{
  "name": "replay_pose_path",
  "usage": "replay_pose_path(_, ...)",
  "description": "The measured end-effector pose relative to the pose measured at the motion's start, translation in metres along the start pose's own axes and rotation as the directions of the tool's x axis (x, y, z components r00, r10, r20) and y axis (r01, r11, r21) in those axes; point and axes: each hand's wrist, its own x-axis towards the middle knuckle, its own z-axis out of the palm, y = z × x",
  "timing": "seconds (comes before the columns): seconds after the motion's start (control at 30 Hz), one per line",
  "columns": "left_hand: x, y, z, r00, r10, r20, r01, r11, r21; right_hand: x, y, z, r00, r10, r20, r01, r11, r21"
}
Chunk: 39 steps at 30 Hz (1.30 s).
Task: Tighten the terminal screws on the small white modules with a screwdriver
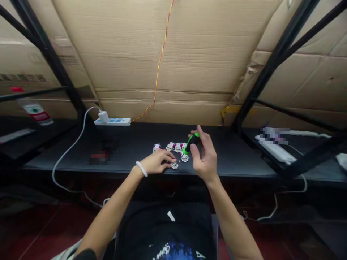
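My right hand [205, 155] is closed round a screwdriver with a black and green handle [191, 143], which slants down to the left over the dark table. With its fingers bent, my left hand [158, 161] grips a small white part [174, 165] near the table's front edge. Several similar white parts with purple bits lie close by: one stands just beyond my left hand [156, 147], and a row of white parts [177, 147] sits behind the screwdriver. Another white part [184, 157] rests below the handle. The screwdriver's tip is too small to make out.
A white power strip [116, 122] with a plugged-in charger [103, 116] stands at the back left of the black table [238, 155]. Its white cable [67, 150] hangs over the front edge. Black metal frame posts [267, 68] rise on both sides. A bottle [38, 112] stands far left.
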Motion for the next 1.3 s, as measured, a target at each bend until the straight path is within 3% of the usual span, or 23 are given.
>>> replay_pose_path(0.1, 0.0003, 0.0007, -0.0003, 1.000, -0.008, 0.001, 0.008, 1.000, -0.003, -0.0003, -0.0026, -0.0014, 0.998, -0.017, 0.059, 0.013, 0.998, 0.063)
replay_pose_path(0.3, -0.0001, 0.0019, -0.0002, 1.000, -0.017, 0.002, 0.017, 1.000, 0.004, 0.0022, -0.0055, 0.0009, 0.999, -0.007, -0.052, 0.001, 0.993, -0.119)
replay_pose_path(0.5, 0.0009, 0.0007, 0.0001, 1.000, 0.004, 0.000, -0.004, 1.000, 0.000, 0.0006, -0.0043, 0.0016, 0.995, 0.045, 0.092, -0.050, 0.997, 0.054)
replay_pose_path(0.7, 0.0003, 0.0007, 0.0006, 1.000, 0.004, -0.015, -0.004, 1.000, 0.006, 0.0036, -0.0065, 0.0001, 0.999, -0.009, -0.042, 0.004, 0.995, -0.104)
replay_pose_path(0.9, -0.0005, -0.0007, 0.0009, 1.000, 0.017, -0.008, -0.017, 1.000, 0.014, 0.0037, -0.0063, -0.0023, 0.999, 0.015, 0.034, -0.014, 1.000, -0.022)
replay_pose_path(1.1, -0.0006, 0.0007, 0.0004, 1.000, 0.017, -0.023, -0.017, 1.000, 0.009, 0.0019, -0.0052, 0.0006, 0.996, 0.010, -0.084, -0.017, 0.997, -0.075)
replay_pose_path(1.3, 0.0002, 0.0035, -0.0015, 1.000, 0.001, -0.002, -0.001, 1.000, 0.014, 0.0002, -0.0028, -0.0001, 0.997, 0.047, 0.056, -0.051, 0.997, 0.065)
